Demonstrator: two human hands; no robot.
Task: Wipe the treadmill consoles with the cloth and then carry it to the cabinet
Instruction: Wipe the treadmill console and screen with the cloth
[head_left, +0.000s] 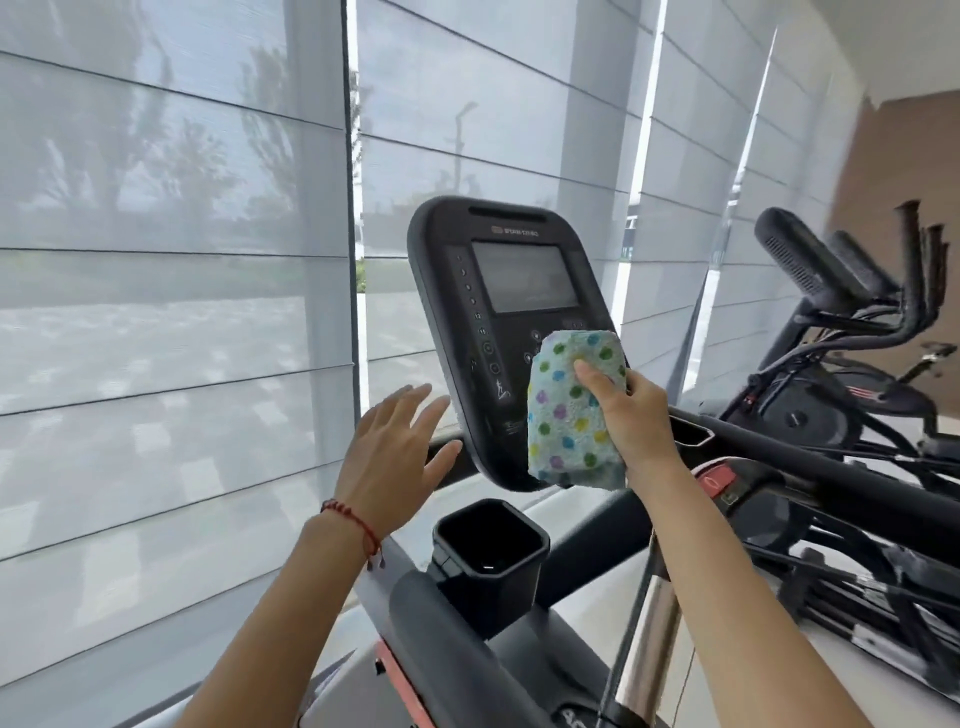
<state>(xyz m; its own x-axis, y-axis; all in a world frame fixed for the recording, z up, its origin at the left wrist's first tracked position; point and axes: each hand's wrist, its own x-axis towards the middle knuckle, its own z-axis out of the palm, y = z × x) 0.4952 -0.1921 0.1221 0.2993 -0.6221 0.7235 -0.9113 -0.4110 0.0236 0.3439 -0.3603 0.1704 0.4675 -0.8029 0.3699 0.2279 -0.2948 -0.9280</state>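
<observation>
On console (498, 291) — right hand (636, 415) presses cloth (566, 410) (logo unreadable).

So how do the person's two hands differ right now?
The right hand grips the polka-dot blue cloth against the black treadmill console; the left hand is open, fingers spread, holding nothing beside the console. The left wrist wears a red string bracelet; the right wrist is bare. Both are raised.

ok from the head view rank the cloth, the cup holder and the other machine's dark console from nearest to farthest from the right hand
From the right hand:
1. Cloth: gripped in that hand, pressed to the treadmill console.
2. Cup holder: below and to the left.
3. Other machine's dark console: up to the right, farther back.
</observation>
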